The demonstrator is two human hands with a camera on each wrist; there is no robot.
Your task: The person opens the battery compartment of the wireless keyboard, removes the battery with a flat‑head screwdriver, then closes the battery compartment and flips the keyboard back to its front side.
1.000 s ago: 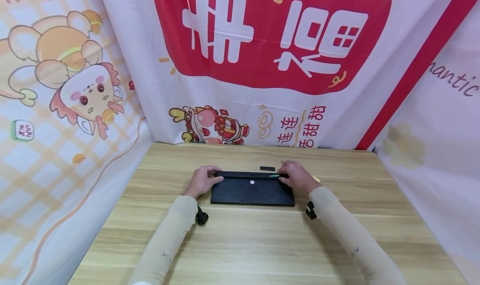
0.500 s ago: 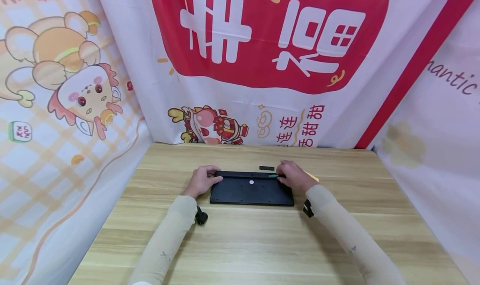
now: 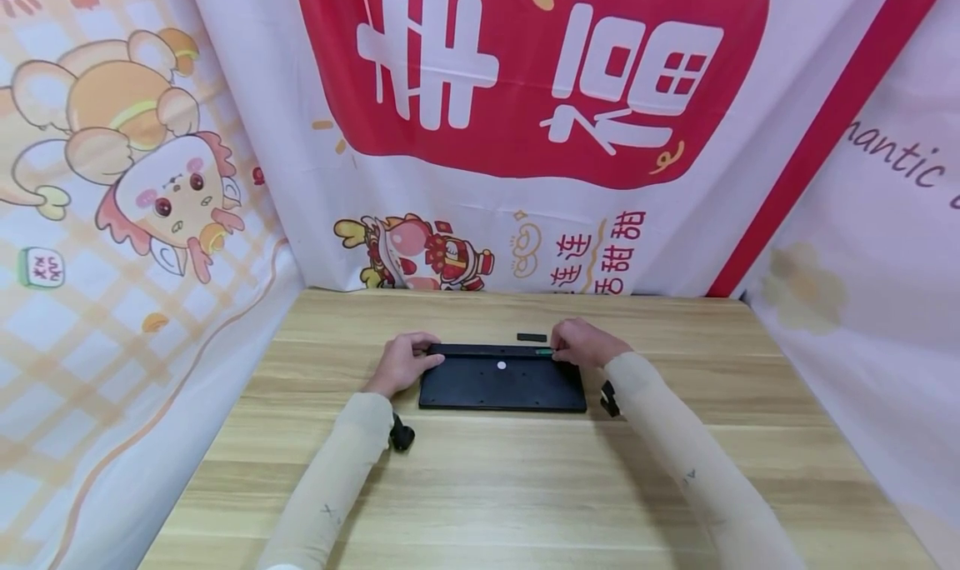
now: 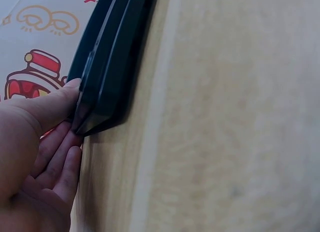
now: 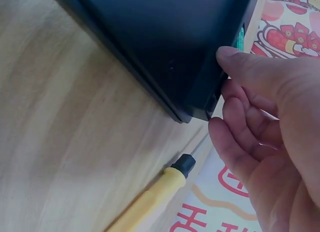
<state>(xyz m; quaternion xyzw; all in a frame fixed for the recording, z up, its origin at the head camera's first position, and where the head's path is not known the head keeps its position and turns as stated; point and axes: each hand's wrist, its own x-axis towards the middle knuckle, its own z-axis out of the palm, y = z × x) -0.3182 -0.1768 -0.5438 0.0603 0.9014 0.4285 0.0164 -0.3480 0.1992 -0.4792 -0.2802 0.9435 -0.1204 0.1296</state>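
"Where is the black keyboard (image 3: 501, 387)?"

"Underside up on the wooden table (image 3: 480, 495), its raised ridge (image 3: 465, 349) along the far edge. A green piece (image 3: 543, 352) shows in the ridge, toward the right."

"And the hands?"

"The left hand (image 3: 405, 360) grips the ridge's left end between thumb and bent fingers. The right hand (image 3: 588, 342) has its thumb against the ridge beside the green piece, other fingers curled round the back edge, little gap between."

"Anything in the way?"

"That right hand covers the ridge near its right end, so I can't tell how far the green piece runs. A yellow-handled screwdriver (image 5: 155, 199) lies just off that corner, its shaft pointing toward the right fingers. A small black strip (image 3: 532, 337) lies just behind the ridge; printed cloth (image 3: 525, 153) hangs beyond."
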